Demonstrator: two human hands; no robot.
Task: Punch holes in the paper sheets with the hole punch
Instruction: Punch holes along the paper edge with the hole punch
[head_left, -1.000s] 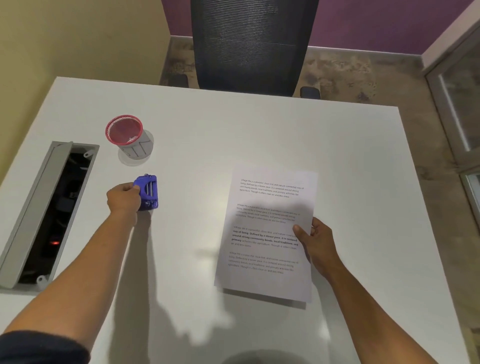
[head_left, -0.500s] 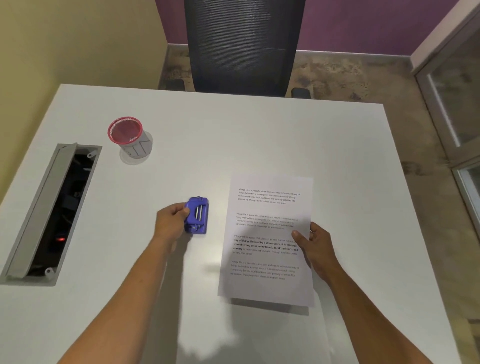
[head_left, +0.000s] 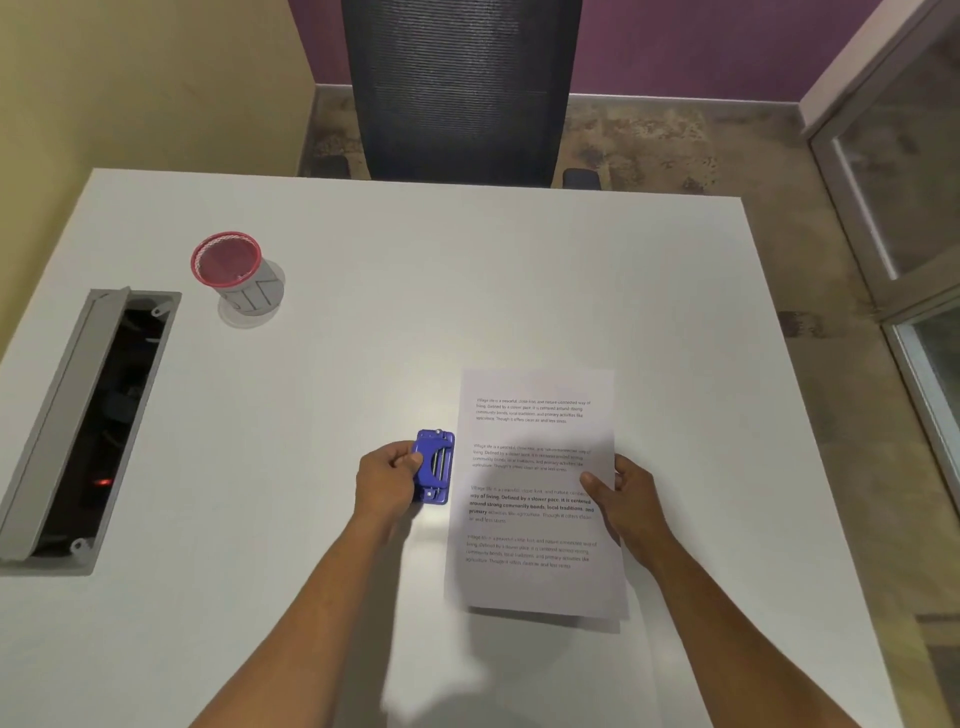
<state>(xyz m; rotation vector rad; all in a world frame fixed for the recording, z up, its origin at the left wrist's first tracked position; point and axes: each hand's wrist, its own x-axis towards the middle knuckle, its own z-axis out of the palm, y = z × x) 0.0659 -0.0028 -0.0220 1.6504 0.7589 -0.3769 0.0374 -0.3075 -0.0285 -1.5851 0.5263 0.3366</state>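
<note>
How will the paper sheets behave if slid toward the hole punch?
The paper sheets look thin and floppy, so an unsupported edge would likely sag. On the smooth table they should slide easily. The right hand pinches one edge only, so they may fan apart.

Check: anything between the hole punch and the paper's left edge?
Nothing: head view shows only a narrow bare strip of table between hole punch and paper.

Left hand (head_left: 387, 475) grips the blue hole punch (head_left: 435, 466) (just beside the paper sheets (head_left: 535, 493)), right hand (head_left: 626, 501) holding those.
</note>
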